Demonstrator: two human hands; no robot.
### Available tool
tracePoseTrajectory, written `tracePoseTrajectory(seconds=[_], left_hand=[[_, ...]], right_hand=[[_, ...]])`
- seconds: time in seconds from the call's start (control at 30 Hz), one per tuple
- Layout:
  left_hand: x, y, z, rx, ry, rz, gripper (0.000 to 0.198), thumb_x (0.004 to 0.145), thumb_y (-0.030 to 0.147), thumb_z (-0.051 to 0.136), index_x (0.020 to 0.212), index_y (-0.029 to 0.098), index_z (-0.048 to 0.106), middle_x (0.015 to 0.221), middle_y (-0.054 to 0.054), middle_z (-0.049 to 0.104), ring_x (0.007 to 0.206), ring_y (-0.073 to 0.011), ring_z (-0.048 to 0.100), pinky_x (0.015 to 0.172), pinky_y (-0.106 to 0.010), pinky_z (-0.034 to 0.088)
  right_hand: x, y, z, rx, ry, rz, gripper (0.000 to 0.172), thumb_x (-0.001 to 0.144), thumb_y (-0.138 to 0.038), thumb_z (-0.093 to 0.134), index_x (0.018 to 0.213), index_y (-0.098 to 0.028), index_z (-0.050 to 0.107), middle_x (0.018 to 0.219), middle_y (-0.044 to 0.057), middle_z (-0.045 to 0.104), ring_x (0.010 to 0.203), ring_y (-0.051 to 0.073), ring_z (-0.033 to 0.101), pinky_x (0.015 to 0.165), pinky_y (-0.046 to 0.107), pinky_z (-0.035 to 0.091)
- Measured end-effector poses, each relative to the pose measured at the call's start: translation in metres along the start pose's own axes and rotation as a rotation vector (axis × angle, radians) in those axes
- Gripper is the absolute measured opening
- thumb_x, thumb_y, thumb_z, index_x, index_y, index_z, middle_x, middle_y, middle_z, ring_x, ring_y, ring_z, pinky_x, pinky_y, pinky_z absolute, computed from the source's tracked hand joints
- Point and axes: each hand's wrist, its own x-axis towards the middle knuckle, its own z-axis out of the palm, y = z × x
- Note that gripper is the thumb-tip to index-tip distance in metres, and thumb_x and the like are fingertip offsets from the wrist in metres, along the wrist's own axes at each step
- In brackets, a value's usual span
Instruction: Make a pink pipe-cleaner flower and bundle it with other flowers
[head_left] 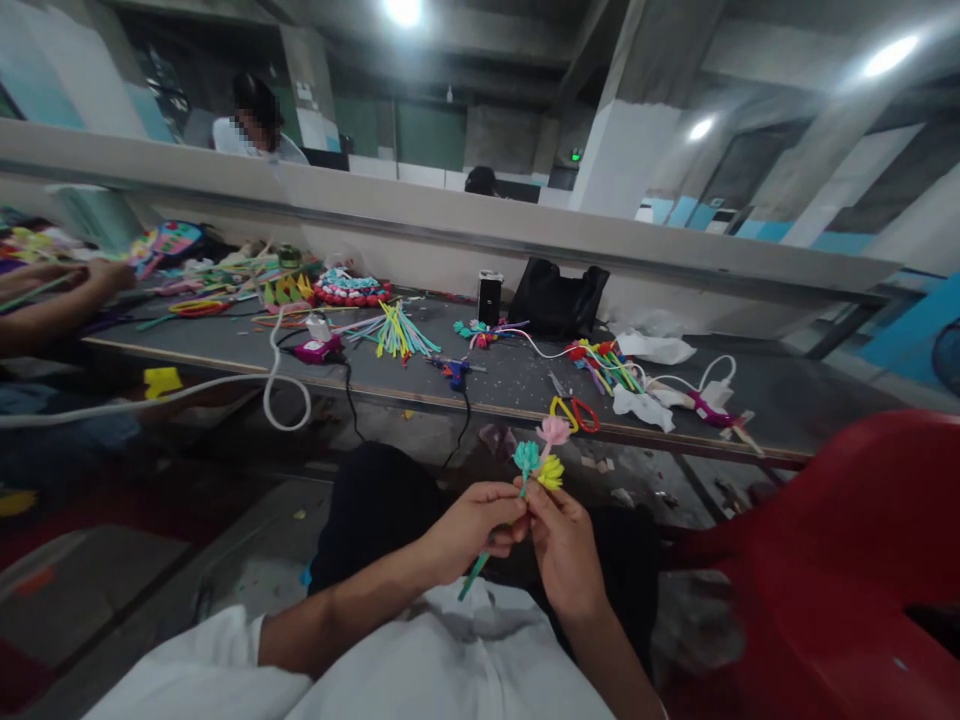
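Above my lap I hold a small bunch of pipe-cleaner flowers (527, 457) with pink, teal and yellow heads. My left hand (480, 525) is closed around the green stems, whose lower ends stick out below it. Thumb and fingers of my right hand (566, 545) pinch the stems just under the yellow head, touching my left fingertips. What exactly lies between the fingertips is hidden. Beyond my hands, at the table's front edge, lie scissors (574, 412) with yellow and red handles. A blue hot glue gun (454, 372) rests on the table further left.
On the dark table (517, 385) are fanned pipe cleaners (401, 328), a colourful bundle (607, 365), a black bag (559, 298) and a purple plug socket (319, 348) with trailing cables. A red chair (847, 570) stands at right. At left, a co-worker's hands (105, 275) hold a green stem.
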Motion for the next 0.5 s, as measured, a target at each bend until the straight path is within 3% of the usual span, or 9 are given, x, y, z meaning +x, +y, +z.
tracePoseTrajectory(seconds=[0.1,0.2,0.33,0.5], left_hand=[[0.002,0.001,-0.006,0.069,0.002,-0.031,0.029,0.077,0.04,0.067,0.072,0.014,0.058,0.058,0.001,0.055,0.04,-0.0045,0.039,0.039,-0.018,0.029],[0.003,0.001,-0.018,0.124,-0.027,-0.061,0.029,0.081,0.042,0.062,0.085,0.014,0.062,0.057,0.001,0.058,0.037,-0.0078,0.046,0.037,-0.02,0.037],[-0.003,0.0,-0.035,0.122,-0.077,-0.1,0.029,0.084,0.042,0.06,0.086,0.013,0.063,0.057,-0.002,0.062,0.037,-0.0096,0.052,0.038,-0.019,0.04],[-0.017,-0.01,-0.064,0.123,-0.051,-0.135,0.034,0.084,0.046,0.057,0.085,0.012,0.064,0.058,-0.004,0.063,0.041,-0.013,0.056,0.042,-0.023,0.043]], right_hand=[[0.007,0.0,0.002,0.031,0.054,0.001,0.029,0.07,-0.041,0.078,0.081,-0.015,0.073,0.064,-0.001,0.061,0.05,0.009,0.049,0.046,0.022,0.043],[0.018,0.002,0.001,0.005,0.119,-0.045,0.029,0.067,-0.04,0.081,0.081,-0.015,0.073,0.068,0.0,0.064,0.057,0.01,0.053,0.052,0.022,0.045],[0.037,0.007,0.003,-0.031,0.16,-0.112,0.029,0.07,-0.043,0.077,0.081,-0.016,0.073,0.077,0.003,0.067,0.067,0.013,0.058,0.06,0.025,0.046],[0.054,0.014,0.009,-0.056,0.179,-0.132,0.029,0.069,-0.043,0.077,0.078,-0.016,0.072,0.071,0.002,0.064,0.064,0.012,0.055,0.059,0.025,0.043]])
